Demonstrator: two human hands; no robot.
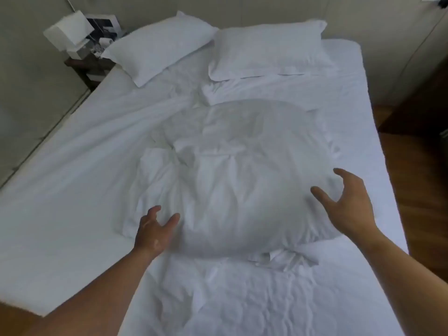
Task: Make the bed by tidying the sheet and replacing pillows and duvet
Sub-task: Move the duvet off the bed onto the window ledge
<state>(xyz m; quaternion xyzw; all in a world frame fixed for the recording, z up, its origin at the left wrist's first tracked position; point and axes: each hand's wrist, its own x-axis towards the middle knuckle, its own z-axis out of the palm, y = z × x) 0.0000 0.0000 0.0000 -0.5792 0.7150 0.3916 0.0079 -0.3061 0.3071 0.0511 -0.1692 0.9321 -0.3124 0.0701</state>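
Two pillows (266,52) seated at 12 o'clock; third pillow (230,190) mid-bed between spread, empty left hand (152,231) and right hand (349,202); sheet (184,93) creased, duvet not yet laid

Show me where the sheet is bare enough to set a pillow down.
The widest bare sheet lies between the white bundle and the wall-side bed edge, below the left pillow. A narrower strip runs along the floor-side edge. Crowded: the head, with the right pillow too, and the middle, where left hand and right hand flank the bundle.
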